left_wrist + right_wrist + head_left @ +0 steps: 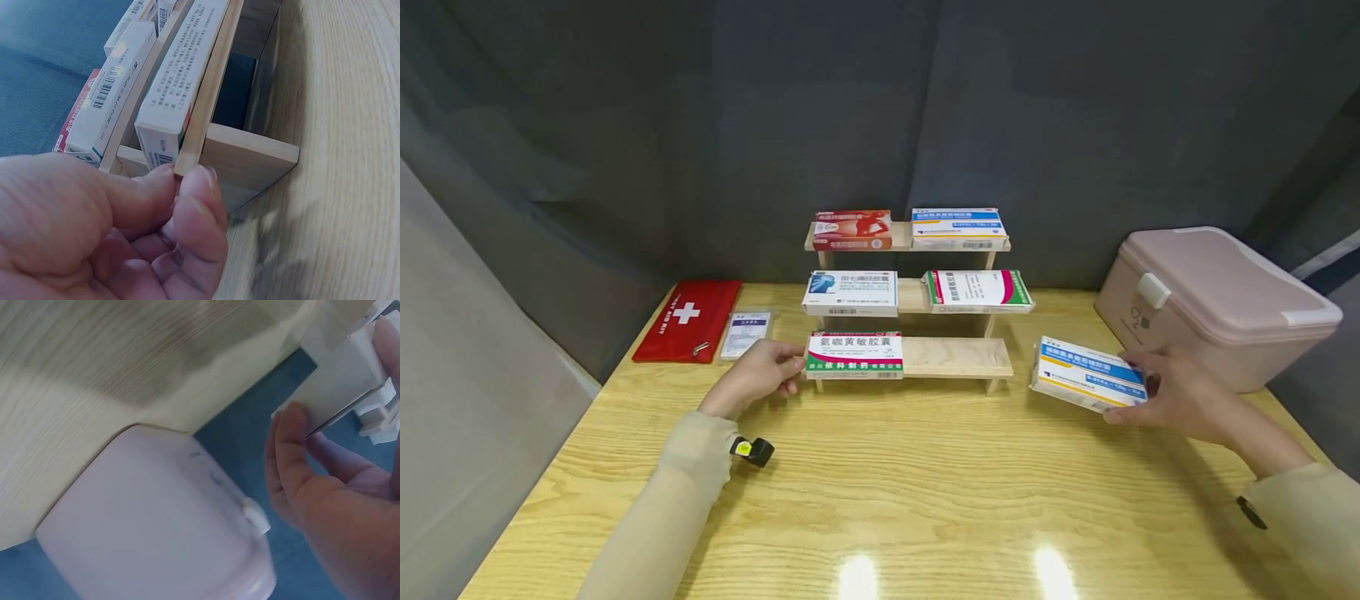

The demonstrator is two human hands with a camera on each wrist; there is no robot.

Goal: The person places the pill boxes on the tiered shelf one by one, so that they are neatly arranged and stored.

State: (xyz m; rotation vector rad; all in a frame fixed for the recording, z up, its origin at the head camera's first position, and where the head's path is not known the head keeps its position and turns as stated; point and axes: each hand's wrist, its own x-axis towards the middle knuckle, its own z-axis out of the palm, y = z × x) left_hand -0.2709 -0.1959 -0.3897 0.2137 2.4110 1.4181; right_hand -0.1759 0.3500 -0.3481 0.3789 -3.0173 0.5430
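Observation:
My right hand (1183, 396) grips the right end of a white, blue and yellow medicine box (1088, 375), held above the table to the right of the shelf. In the right wrist view, fingers and thumb press the sides of that box (344, 381). My left hand (760, 373) pinches the left end of the lowest board of the wooden three-step shelf (958, 357) between thumb and fingers. Right beside those fingertips, on that board, lies a white, green and magenta medicine box (853, 356). The left wrist view shows the pinched board end (190, 153) close up.
The middle step carries a white-blue box (850, 293) and a green-magenta box (979, 290); the top step, a red box (852, 230) and a blue-white box (959, 229). A red first aid pouch (688, 321) and a small packet (746, 335) lie left. A pink lidded case (1210, 300) stands right.

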